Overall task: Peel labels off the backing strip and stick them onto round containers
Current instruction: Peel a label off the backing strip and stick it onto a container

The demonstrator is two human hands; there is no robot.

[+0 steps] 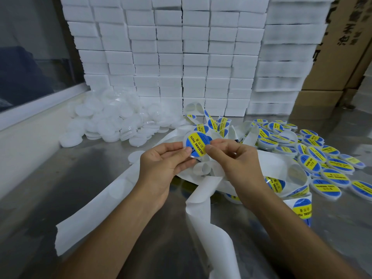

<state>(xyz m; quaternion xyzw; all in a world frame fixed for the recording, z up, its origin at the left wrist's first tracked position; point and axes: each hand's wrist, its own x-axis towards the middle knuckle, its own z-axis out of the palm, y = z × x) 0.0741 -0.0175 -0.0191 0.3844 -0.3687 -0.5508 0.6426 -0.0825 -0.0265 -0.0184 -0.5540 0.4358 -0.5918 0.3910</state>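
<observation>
— Stacked white boxes point(193, 57) are being seen behind the steel worktop point(84, 178); where is the container being held?

— A round container point(198, 144) is being pinched above the backing strip point(209, 228) by the left hand point(161, 168); its label point(199, 142) is being pressed down by the right hand point(239, 164), thumb curled on it; smoothing is best done outward from the centre, so that no bubbles are being trapped.

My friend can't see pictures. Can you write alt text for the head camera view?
Two hands, left hand and right hand, hold a round container bearing a blue-and-yellow label, above tangled white backing strip. Unlabelled containers lie left, labelled containers right.
</observation>
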